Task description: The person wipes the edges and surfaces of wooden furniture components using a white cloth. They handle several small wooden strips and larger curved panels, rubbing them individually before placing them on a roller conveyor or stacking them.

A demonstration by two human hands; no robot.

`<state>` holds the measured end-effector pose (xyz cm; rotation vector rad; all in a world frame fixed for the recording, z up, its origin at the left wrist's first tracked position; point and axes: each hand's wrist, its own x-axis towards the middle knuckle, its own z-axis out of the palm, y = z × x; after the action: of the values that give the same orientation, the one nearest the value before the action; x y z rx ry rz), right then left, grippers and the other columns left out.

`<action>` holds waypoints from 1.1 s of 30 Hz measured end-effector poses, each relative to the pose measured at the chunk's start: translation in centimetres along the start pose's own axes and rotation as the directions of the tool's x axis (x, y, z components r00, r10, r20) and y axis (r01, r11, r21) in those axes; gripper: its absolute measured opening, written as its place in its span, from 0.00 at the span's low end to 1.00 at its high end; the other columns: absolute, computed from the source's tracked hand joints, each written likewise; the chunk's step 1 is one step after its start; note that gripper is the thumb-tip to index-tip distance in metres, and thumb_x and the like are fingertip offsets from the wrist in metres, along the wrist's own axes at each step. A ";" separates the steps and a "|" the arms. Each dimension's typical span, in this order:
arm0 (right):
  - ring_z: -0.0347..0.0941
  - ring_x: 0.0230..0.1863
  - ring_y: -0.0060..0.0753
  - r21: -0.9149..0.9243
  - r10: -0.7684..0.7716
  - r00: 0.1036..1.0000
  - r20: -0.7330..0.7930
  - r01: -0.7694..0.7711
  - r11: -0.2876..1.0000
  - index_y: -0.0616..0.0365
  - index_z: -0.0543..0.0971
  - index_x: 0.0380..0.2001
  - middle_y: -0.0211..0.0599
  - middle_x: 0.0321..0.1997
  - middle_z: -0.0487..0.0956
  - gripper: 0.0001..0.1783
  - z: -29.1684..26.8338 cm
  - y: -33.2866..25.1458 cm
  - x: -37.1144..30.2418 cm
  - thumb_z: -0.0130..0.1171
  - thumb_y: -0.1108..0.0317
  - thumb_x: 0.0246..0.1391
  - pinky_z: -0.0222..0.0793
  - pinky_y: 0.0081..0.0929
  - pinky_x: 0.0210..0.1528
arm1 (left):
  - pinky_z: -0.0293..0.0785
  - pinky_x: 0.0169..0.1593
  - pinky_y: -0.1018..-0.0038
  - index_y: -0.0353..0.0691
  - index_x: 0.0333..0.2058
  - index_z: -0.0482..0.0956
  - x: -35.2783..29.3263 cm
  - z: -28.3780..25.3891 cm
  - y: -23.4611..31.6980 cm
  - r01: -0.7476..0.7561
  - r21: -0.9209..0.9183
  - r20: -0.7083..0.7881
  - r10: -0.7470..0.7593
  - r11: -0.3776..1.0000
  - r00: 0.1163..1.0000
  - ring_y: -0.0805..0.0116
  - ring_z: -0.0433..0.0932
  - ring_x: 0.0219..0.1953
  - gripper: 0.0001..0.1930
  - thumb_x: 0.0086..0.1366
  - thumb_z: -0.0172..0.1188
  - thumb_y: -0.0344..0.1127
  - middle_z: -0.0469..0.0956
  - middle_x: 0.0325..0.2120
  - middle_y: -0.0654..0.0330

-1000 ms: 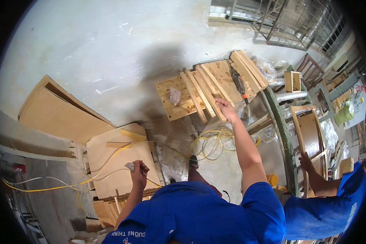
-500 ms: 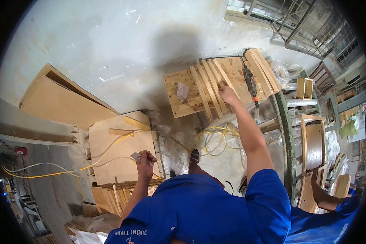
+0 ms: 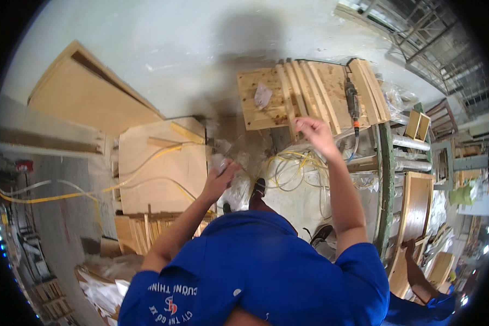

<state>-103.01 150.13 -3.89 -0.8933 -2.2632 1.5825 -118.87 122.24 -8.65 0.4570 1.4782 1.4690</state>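
My left hand is closed around a pale folded sheet of what looks like sandpaper, blurred by motion, in front of my body. Beyond and to the right, my right hand hovers at the near ends of several narrow wooden strips. Its fingers are bent and smeared, so whether it grips a strip end is unclear. The strips lie side by side across a knotty wooden board. Another pale crumpled sheet rests on the board, left of the strips.
A power tool with a hose lies right of the strips, beside stacked boards. Yellow hoses coil on the floor. A large panel stands left, with wooden pieces nearer. A co-worker's arm shows at right.
My right hand has drawn back from the middle of the strips to their near ends. My left hand has moved right and up with the sheet. The whole view has shifted.
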 end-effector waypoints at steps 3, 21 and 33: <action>0.68 0.43 0.19 0.292 -0.023 0.953 0.301 -0.070 0.954 0.60 0.70 0.51 0.31 0.46 0.75 0.19 5.5 -3.5 -4.5 0.50 0.65 0.58 0.65 0.20 0.43 | 0.53 0.18 0.83 0.42 0.29 0.73 1.0 4.0 3.5 -0.013 -0.047 0.141 0.020 0.999 0.990 0.85 0.58 0.15 0.08 0.64 0.52 0.39 0.62 0.15 0.73; 0.67 0.24 0.21 0.540 0.126 0.973 -0.195 -0.001 0.842 0.60 0.69 0.48 0.33 0.29 0.75 0.15 -3.2 2.4 3.4 0.43 0.65 0.60 0.67 0.19 0.29 | 0.69 0.36 0.76 0.34 0.41 0.73 6.9 4.5 -3.3 -0.091 0.229 0.327 0.012 0.969 0.945 0.73 0.72 0.31 0.16 0.60 0.55 0.39 0.75 0.29 0.60; 0.72 0.42 0.53 -0.434 -0.291 0.907 -0.306 0.139 0.890 0.60 0.73 0.43 0.54 0.38 0.76 0.17 -8.0 4.2 22.8 0.44 0.60 0.59 0.67 0.36 0.44 | 0.70 0.39 0.70 0.35 0.37 0.75 0.2 -6.4 -14.2 0.376 0.486 -0.276 -0.270 0.789 0.922 0.61 0.76 0.33 0.15 0.58 0.53 0.42 0.77 0.28 0.51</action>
<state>-115.38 170.95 -7.97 -0.8934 -2.3425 0.7817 -119.09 115.98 -22.90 0.3649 2.0193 0.8290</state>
